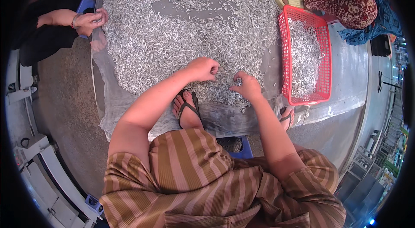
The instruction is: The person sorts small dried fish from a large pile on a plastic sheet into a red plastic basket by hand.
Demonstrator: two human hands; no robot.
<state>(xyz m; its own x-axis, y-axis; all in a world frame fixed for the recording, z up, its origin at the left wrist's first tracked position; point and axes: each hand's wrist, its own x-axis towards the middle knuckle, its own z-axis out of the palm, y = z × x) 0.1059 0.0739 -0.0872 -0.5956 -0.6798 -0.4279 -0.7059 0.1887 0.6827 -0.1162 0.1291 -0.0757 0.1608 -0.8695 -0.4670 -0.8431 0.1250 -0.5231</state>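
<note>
A wide heap of small silvery metal pieces (173, 46) covers the sheet in front of me, some of them hook-shaped. Over its near edge, my left hand (204, 69) has its fingers curled in a pinch; whatever is in them is too small to make out. My right hand (249, 86) is just to the right, its bent thumb and forefinger facing the left hand. Small metal bits show by its fingers, and what it grips is unclear. Below and between both hands lie tangled metal hooks (227, 95).
A red plastic basket (285, 55) of pale metal hooks stands at the right. At the left, a co-worker's hands (91, 20) reach to the heap. Another person in patterned trousers (346, 3) sits far right. My sandaled foot (188, 111) rests on the grey sheet (129, 109).
</note>
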